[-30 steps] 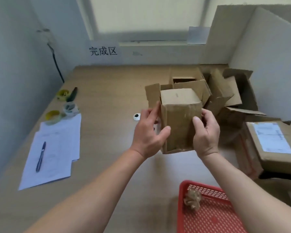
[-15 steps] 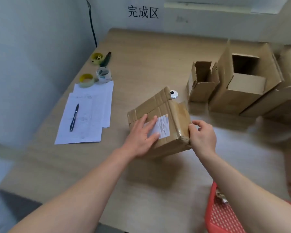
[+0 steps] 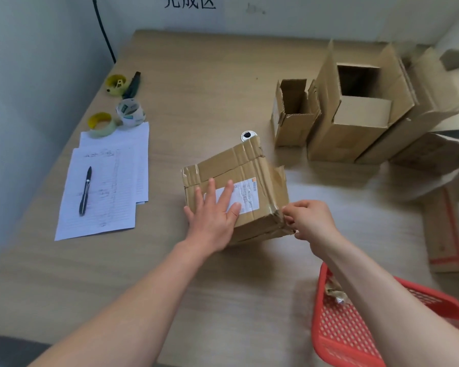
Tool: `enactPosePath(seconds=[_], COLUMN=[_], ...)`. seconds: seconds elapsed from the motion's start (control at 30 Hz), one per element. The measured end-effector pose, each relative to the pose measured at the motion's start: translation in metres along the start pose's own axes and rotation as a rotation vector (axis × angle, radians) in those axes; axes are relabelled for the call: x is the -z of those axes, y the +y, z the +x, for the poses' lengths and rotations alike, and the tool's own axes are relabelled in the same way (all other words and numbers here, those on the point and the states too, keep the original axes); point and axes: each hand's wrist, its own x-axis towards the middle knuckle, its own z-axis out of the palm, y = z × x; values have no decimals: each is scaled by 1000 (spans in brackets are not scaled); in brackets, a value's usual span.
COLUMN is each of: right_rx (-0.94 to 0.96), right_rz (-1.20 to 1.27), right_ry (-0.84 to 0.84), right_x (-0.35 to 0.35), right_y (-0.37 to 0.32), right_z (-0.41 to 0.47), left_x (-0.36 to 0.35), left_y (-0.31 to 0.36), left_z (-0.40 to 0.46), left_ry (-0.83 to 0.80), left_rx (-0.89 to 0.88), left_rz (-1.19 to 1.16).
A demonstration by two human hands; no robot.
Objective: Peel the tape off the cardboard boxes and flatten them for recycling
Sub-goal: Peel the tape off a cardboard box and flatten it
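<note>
You've set the taped cardboard box [image 3: 236,192] down on the surface [image 3: 196,88]; your left hand [image 3: 215,215] now presses flat on it while your right hand [image 3: 306,221] pinches tape at its corner, so peeling can begin

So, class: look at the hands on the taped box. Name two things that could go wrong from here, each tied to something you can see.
1. The right hand pinches tape at the near corner of the box, which looks worn and creased; the tape might tear short or rip cardboard away.
2. Only the flat left hand steadies the box, so a hard pull could slide or tip it across the table.
</note>
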Motion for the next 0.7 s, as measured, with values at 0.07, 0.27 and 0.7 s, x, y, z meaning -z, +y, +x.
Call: enactPosePath(seconds=[0.07,0.27,0.7], right_rx=[-5,40,110], right_rz=[-2,-101,-485], right_ry=[-35,-135,14], right_x=[0,8,14], right_y=[-3,-13,-6], right_z=[1,-4,-8], left_x=[3,9,-2], left_y=[-4,-8,3], left_z=[0,-2,-4], left_ry=[-2,-20,0], left_rx=[8,19,6], left_rz=[-13,-24,51])
